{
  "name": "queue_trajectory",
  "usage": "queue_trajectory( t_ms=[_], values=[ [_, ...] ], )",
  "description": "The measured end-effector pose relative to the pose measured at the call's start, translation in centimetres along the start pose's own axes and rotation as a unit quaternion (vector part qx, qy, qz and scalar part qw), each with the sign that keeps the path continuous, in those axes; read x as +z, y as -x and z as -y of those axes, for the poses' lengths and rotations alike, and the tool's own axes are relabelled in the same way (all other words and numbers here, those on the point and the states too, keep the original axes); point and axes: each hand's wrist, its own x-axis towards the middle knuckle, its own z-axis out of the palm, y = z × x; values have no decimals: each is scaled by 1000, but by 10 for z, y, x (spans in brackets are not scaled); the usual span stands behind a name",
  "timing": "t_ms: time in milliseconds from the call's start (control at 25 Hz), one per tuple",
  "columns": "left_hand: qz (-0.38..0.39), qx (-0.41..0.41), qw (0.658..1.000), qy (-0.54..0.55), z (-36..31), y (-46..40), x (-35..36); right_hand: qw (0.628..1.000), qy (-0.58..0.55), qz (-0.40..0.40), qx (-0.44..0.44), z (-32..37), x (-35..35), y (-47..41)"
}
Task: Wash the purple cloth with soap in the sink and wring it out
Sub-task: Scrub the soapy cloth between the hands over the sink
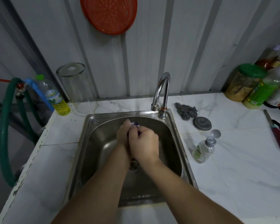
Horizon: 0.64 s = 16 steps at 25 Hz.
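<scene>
— Where is the purple cloth (135,125)?

— Bunched between both hands, over the middle of the square stainless-steel sink (174,152). Only a small purple bit with some white foam shows, poking out at the far end of the fingers; the rest is hidden inside the grip.

— How are the hands set?

— The right hand (144,145) is closed into a fist around the cloth, knuckles up, lying partly over the left hand (122,137). The left hand is pressed against it from the left, its fingers curled onto the same bundle. Both hands touch each other, above the round drain (133,166).

— And the tap?

— The curved chrome tap (162,91) stands at the far right corner of the sink, its spout ending far and to the right of the hands. Whether water runs, I cannot tell.

— What lies nearby?

— On the white marble-patterned counter (233,159), right of the sink, a small clear soap bottle with a grey cap (204,151) lies tilted. Farther off sit a grey steel-wool scrubber (186,109) and a round metal lid (202,123). On the far left stand a plastic bottle of yellow liquid (57,101) and an upturned clear glass jar (78,89).
</scene>
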Motion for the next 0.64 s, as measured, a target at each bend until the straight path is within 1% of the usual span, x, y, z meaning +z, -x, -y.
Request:
queue_trajectory(
  t_ms=[40, 120, 160, 200, 320, 400, 440, 520, 560, 640],
  values=[
    [-9, 5, 1000, -4, 1, 0, -1, 1000, 9, -11, 4, 1, 2, -3],
    [-14, -37, 999, 1, 4, 11, 4, 997, 24, -28, 67, -8, -8, -32],
    [-3, -50, 999, 5, 7, 16, 7, 995, 29, -22, 90, -11, -16, -43],
    [3, -44, 999, 3, 8, 16, 8, 995, 30, -13, 98, -15, -21, -46],
    [-2, -9, 1000, 2, -1, 5, 5, 999, -1, 9, 51, -11, -6, -20],
    [12, -22, 1000, 17, -3, 3, 4, 999, -11, -16, 46, -5, 2, -11],
    [23, -44, 999, 6, -2, 6, 5, 997, 0, -34, 65, -8, 1, -21],
    [42, -75, 996, -6, 3, 9, 8, 994, 11, -26, 102, -15, -10, -47],
    [51, -89, 995, 8, 6, 9, 6, 993, 4, -16, 120, -20, -14, -54],
    [58, -108, 992, 40, 2, 10, 0, 984, -52, -6, 169, -30, -14, -60]
  ],
)
